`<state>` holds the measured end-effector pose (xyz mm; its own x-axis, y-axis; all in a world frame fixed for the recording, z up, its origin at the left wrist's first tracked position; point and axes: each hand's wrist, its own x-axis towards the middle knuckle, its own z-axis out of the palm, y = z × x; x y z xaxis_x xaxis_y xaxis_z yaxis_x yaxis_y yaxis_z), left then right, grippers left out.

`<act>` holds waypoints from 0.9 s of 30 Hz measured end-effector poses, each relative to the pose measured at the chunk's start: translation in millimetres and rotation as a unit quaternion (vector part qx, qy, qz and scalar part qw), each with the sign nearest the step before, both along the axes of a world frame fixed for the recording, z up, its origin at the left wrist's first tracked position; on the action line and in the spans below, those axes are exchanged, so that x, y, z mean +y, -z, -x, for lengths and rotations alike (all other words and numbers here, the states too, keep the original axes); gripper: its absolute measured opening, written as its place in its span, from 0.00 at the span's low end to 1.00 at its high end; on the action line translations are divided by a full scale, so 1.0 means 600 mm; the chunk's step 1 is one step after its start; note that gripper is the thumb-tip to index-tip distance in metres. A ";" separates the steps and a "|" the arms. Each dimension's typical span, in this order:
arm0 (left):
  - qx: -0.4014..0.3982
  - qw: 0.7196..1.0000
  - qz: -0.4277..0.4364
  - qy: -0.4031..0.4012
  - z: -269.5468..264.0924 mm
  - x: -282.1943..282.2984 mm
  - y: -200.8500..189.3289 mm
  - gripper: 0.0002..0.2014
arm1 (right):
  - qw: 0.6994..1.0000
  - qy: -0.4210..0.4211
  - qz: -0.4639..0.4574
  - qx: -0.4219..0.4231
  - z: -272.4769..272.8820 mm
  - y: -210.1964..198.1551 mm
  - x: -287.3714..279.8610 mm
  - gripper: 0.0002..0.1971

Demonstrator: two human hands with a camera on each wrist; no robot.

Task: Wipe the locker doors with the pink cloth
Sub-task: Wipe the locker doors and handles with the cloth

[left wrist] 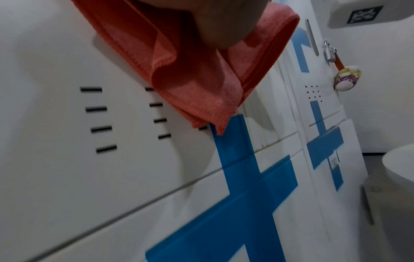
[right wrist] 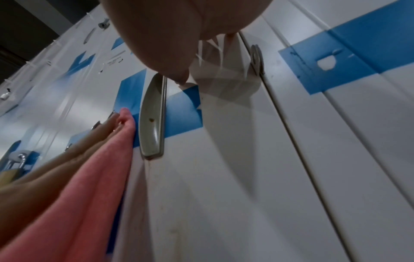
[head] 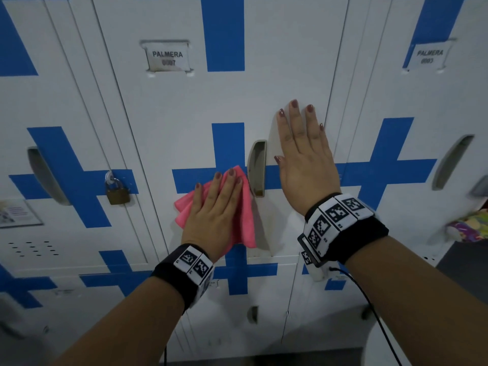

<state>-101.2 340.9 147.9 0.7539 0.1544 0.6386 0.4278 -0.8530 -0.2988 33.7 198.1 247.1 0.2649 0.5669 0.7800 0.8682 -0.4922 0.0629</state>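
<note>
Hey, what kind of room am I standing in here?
Probably a staff or gym locker room: rows of white metal locker doors, name tags in holders, and a brass padlock on one latch.

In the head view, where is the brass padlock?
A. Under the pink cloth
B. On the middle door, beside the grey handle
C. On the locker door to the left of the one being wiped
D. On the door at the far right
C: the brass padlock hangs on the left-hand locker door, apart from the pink cloth that the left hand presses on the middle door.
</note>
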 end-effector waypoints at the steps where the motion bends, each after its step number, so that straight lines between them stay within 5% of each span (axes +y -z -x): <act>1: -0.001 1.000 -0.002 0.002 -0.002 0.001 0.014 0.53 | 1.000 0.000 0.004 -0.002 0.000 0.006 0.000 0.37; 4: 0.014 1.000 -0.006 0.010 -0.002 0.000 0.048 0.43 | 1.000 0.001 0.010 -0.003 -0.004 0.022 0.001 0.39; 10: 0.081 0.996 -0.036 0.030 0.006 0.003 0.094 0.58 | 1.000 -0.001 0.005 -0.004 -0.008 0.028 0.005 0.42; 15: 0.080 0.994 -0.057 0.037 0.016 0.003 0.077 0.58 | 1.000 -0.002 0.007 -0.005 -0.008 0.027 0.003 0.40; 21: 0.000 0.999 -0.037 -0.021 0.021 0.006 0.014 0.51 | 1.000 -0.008 0.003 -0.007 -0.010 0.025 0.002 0.40; 24: -0.059 0.998 -0.016 0.000 0.022 0.003 -0.009 0.42 | 1.000 -0.010 0.002 -0.005 -0.010 0.026 0.002 0.39; 27: -0.083 0.996 0.006 0.030 0.020 0.003 -0.006 0.45 | 1.000 -0.009 0.001 -0.009 -0.010 0.026 0.002 0.39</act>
<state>-113.1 342.5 151.8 0.6461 0.1208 0.7536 0.4190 -0.8814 -0.2180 39.6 199.3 231.5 0.2409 0.5725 0.7837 0.8761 -0.4758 0.0783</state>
